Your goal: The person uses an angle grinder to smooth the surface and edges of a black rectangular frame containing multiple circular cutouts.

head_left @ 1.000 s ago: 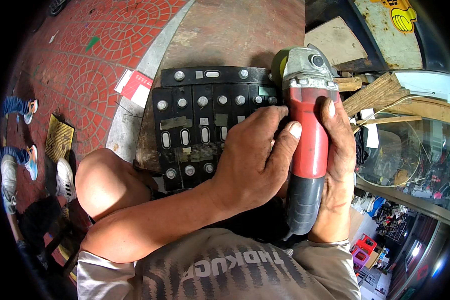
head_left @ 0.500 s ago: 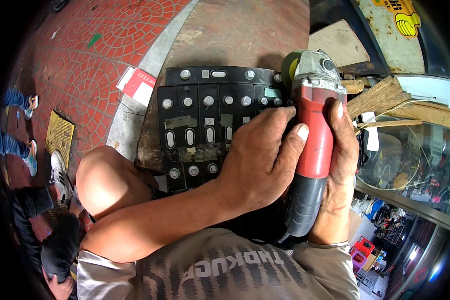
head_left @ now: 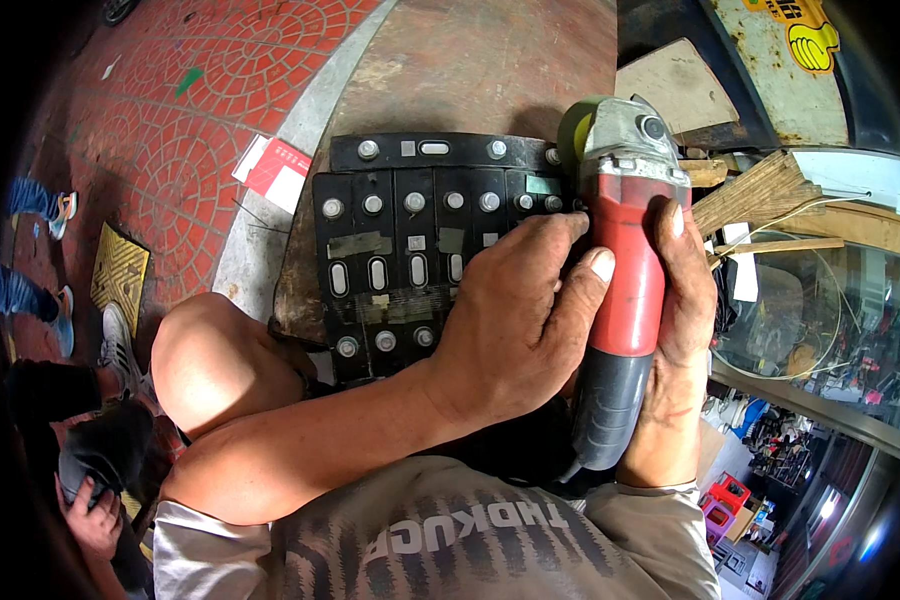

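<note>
A red and black angle grinder (head_left: 625, 270) with a grey metal head stands lengthwise in front of me, its yellowish disc (head_left: 577, 135) at the far left of the head. My right hand (head_left: 685, 290) is wrapped round the red body from the right. Against the grinder's left side, my left hand (head_left: 520, 310) has its fingers curled over the black slotted pieces, its thumb beside the red body. Whatever its fingertips grip is hidden. Left of that hand lie several black strips (head_left: 415, 215) with silver bolts and oval slots; one curved strip (head_left: 460, 150) runs across their far end.
The strips lie on a brown board (head_left: 470, 60). Wood offcuts (head_left: 760, 195) and a glass case (head_left: 800, 300) are at the right. A red and white box (head_left: 273, 170) sits on the left kerb edge. Another person's hand (head_left: 95, 520) rests at the lower left.
The grinder and both my hands stay almost in place, with only a slight shift of the view. At the lower left, the other person's hand and leg have moved.
</note>
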